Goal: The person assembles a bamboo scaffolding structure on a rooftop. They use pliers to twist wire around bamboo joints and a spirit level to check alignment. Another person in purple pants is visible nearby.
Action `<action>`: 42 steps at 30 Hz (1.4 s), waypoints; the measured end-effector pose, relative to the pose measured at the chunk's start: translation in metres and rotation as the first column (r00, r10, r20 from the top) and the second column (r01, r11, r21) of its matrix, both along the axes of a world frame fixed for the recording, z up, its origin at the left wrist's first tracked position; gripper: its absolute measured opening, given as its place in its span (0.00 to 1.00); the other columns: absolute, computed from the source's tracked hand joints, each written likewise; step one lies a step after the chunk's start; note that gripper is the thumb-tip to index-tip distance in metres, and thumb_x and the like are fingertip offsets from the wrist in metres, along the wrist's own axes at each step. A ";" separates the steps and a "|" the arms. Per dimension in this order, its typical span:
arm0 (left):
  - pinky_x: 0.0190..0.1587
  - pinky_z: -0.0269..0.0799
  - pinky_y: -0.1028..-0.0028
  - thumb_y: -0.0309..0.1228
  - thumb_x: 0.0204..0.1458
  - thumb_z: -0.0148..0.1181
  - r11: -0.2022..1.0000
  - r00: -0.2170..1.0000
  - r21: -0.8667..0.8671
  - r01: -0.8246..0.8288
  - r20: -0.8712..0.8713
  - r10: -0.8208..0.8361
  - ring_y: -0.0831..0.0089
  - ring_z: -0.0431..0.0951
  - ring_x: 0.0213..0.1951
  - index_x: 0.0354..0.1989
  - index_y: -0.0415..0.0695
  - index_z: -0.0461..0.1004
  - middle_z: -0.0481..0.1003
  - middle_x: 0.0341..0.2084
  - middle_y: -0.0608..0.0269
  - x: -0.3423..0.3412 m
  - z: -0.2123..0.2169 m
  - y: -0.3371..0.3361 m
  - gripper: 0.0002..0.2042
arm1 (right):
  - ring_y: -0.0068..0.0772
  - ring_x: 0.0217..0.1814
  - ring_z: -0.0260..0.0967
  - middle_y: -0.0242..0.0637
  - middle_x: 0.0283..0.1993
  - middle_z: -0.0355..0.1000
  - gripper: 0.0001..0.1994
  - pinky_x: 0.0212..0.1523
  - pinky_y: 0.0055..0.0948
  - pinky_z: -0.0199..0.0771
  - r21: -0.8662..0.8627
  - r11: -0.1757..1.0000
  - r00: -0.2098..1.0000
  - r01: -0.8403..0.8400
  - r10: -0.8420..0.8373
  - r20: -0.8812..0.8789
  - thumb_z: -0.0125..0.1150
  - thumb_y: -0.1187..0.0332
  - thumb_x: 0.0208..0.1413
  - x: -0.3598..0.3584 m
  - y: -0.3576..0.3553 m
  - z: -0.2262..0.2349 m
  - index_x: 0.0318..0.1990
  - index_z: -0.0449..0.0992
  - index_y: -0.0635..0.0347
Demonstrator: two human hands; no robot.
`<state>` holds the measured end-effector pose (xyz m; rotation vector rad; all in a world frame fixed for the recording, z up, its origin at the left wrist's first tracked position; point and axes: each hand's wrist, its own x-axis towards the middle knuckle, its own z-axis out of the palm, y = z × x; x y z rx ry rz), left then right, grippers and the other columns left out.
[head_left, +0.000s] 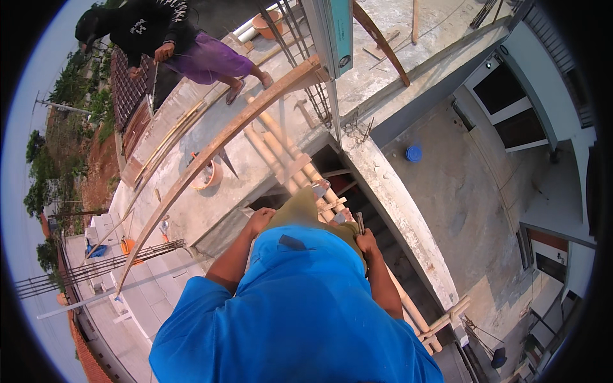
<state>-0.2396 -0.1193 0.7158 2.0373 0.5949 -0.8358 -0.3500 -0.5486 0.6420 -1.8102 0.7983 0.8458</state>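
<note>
Beside my left thigh hangs my left hand, against the olive trousers; its fingers are too small and partly hidden to read. My right hand is closed around a small dark metal tool with two slim arms, like pincers, that sticks up past the fingers next to my right leg. Under my feet lie several bamboo poles with short wooden crosspieces, laid across a dark opening in the concrete slab.
A long curved-looking timber and a level-like teal bar rise ahead. Another person stands far left near the edge. An orange bucket, rebar and pale blocks lie around. Right, a drop leads to a lower yard with a blue bucket.
</note>
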 end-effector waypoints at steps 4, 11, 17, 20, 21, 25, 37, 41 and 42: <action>0.57 0.75 0.66 0.43 0.63 0.61 0.984 0.988 -0.116 0.136 -0.056 -0.143 0.62 0.84 0.51 0.56 0.41 0.83 0.84 0.50 0.51 0.012 -0.022 0.001 0.20 | 0.58 0.61 0.76 0.64 0.56 0.77 0.28 0.60 0.46 0.74 -0.004 0.998 0.997 0.066 -0.066 -0.048 0.64 0.62 0.53 -0.013 -0.016 -0.018 0.58 0.73 0.73; 0.59 0.75 0.65 0.47 0.61 0.63 0.985 0.980 0.042 0.169 0.095 -0.172 0.60 0.83 0.54 0.56 0.41 0.82 0.83 0.52 0.50 0.046 -0.010 -0.023 0.23 | 0.63 0.63 0.76 0.67 0.56 0.78 0.27 0.61 0.45 0.74 -0.133 0.991 0.991 0.000 -0.018 -0.134 0.62 0.62 0.52 -0.073 -0.041 -0.044 0.55 0.76 0.75; 0.58 0.76 0.62 0.47 0.60 0.62 0.965 0.964 0.053 0.257 0.057 -0.260 0.56 0.83 0.53 0.54 0.43 0.83 0.83 0.52 0.50 0.066 -0.009 -0.028 0.22 | 0.45 0.46 0.80 0.51 0.45 0.81 0.24 0.47 0.43 0.78 -0.052 0.997 0.974 0.061 -0.071 -0.213 0.69 0.60 0.55 -0.091 -0.040 0.015 0.53 0.77 0.72; 0.53 0.78 0.62 0.45 0.63 0.62 0.899 0.891 0.191 0.395 0.158 -0.425 0.59 0.84 0.49 0.55 0.44 0.82 0.84 0.46 0.50 0.066 0.005 -0.031 0.20 | 0.43 0.44 0.79 0.48 0.42 0.80 0.23 0.45 0.42 0.77 -0.016 0.997 0.989 0.082 -0.083 -0.125 0.70 0.60 0.55 -0.096 -0.036 0.011 0.51 0.76 0.70; 0.49 0.79 0.64 0.43 0.65 0.62 0.863 0.840 0.242 0.444 0.223 -0.495 0.63 0.85 0.47 0.56 0.42 0.81 0.85 0.40 0.50 0.066 0.011 -0.033 0.19 | 0.42 0.43 0.79 0.47 0.42 0.80 0.23 0.44 0.42 0.77 -0.009 0.996 0.991 0.090 -0.090 -0.100 0.70 0.59 0.55 -0.097 -0.035 0.010 0.50 0.76 0.69; 0.48 0.79 0.65 0.41 0.66 0.63 0.928 0.816 0.072 0.365 0.455 -0.357 0.62 0.85 0.45 0.56 0.42 0.81 0.85 0.39 0.51 0.096 0.120 -0.092 0.18 | 0.39 0.39 0.77 0.44 0.38 0.78 0.21 0.41 0.40 0.76 -0.004 0.973 0.973 0.231 -0.231 0.010 0.72 0.59 0.56 -0.087 -0.036 0.013 0.48 0.75 0.66; 0.41 0.77 0.69 0.31 0.67 0.60 0.979 0.241 -0.057 -0.194 0.965 0.104 0.73 0.80 0.32 0.45 0.37 0.82 0.82 0.31 0.57 0.210 0.314 -0.033 0.09 | 0.13 0.20 0.52 0.20 0.25 0.59 0.09 0.21 0.21 0.51 0.517 0.855 0.858 -0.045 -0.232 0.458 0.60 0.63 0.72 0.172 0.010 0.274 0.44 0.65 0.49; 0.52 0.76 0.60 0.26 0.61 0.62 0.757 -0.019 0.641 -0.128 0.761 -0.648 0.64 0.80 0.51 0.53 0.46 0.81 0.81 0.54 0.59 0.286 0.341 0.002 0.12 | 0.13 0.23 0.52 0.20 0.27 0.57 0.09 0.22 0.21 0.52 0.763 0.639 0.846 -0.101 -0.349 0.404 0.59 0.60 0.74 0.228 0.059 0.352 0.46 0.66 0.51; 0.58 0.73 0.58 0.27 0.61 0.61 0.676 -0.053 0.730 -0.100 0.675 -0.736 0.64 0.77 0.56 0.55 0.49 0.81 0.78 0.57 0.61 0.305 0.341 0.000 0.14 | 0.13 0.23 0.52 0.21 0.27 0.57 0.10 0.22 0.21 0.51 0.772 0.622 0.830 -0.130 -0.359 0.428 0.58 0.59 0.74 0.240 0.069 0.356 0.46 0.66 0.52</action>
